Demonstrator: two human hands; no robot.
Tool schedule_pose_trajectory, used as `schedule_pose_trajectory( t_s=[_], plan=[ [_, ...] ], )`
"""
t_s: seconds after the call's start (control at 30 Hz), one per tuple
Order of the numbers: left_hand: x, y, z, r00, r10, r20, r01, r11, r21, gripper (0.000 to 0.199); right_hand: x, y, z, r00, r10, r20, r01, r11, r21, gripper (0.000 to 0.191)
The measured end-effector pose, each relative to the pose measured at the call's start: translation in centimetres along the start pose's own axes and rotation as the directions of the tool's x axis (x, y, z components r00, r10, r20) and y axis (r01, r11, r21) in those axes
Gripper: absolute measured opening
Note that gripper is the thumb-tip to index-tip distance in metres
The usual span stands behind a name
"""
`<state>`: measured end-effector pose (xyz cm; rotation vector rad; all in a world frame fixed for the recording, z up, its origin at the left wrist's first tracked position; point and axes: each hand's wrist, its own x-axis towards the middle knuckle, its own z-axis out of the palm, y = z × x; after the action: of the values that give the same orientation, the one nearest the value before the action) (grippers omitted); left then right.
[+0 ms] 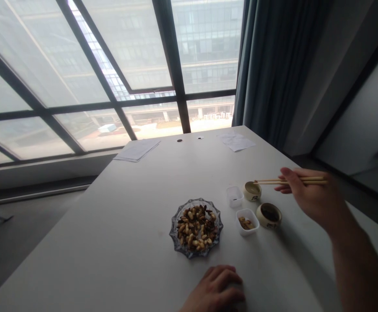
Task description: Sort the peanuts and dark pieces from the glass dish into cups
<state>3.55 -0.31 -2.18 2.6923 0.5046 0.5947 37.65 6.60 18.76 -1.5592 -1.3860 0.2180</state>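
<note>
My right hand (308, 195) is closed around a pair of wooden chopsticks (312, 180), held nearly level. Their tips are over the farther small ceramic bowl (252, 197); I cannot tell whether they pinch anything. A second ceramic bowl (269, 223) with dark contents stands nearer. Left of these are a clear plastic cup (230, 199) with a small dark bit inside and another plastic cup (255, 229) holding brown pieces. A scalloped glass dish (176, 242) is filled with peanuts (189, 227) and darker nuts. Below it, my left hand (219, 288) rests on the table, fingers loosely curled, with nothing visible in them.
The white table (111, 242) reaches toward large windows (137, 52). Paper sheets (137, 150) lie at its far left, and crumpled paper (236, 141) lies at the far right. Two small round holes mark the far edge. A dark curtain (269, 65) hangs behind on the right.
</note>
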Motion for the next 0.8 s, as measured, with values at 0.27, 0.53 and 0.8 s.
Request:
schedule_pose_trajectory(
  t_s=[0.27, 0.53, 0.8],
  plan=[
    [0.0, 0.2, 0.4, 1.0, -0.019, -0.005, 0.019, 1.0, 0.001, 0.022, -0.7, -0.7, 1.6, 0.995, -0.071, 0.069, 0.062, 0.99, 0.125, 0.054],
    [-0.4, -0.1, 1.5, 1.0, -0.02, -0.003, 0.02, 0.999, 0.041, 0.03, -3.8, -4.7, 5.5, 0.89, -0.155, 0.429, -0.008, 0.935, 0.354, 0.057],
    [-0.4, -0.2, 2.1, 0.999, -0.031, -0.031, 0.031, 1.0, 0.0, 0.024, -4.7, -3.8, 9.5, 0.783, -0.291, 0.549, 0.122, 0.938, 0.323, 0.067]
  ],
)
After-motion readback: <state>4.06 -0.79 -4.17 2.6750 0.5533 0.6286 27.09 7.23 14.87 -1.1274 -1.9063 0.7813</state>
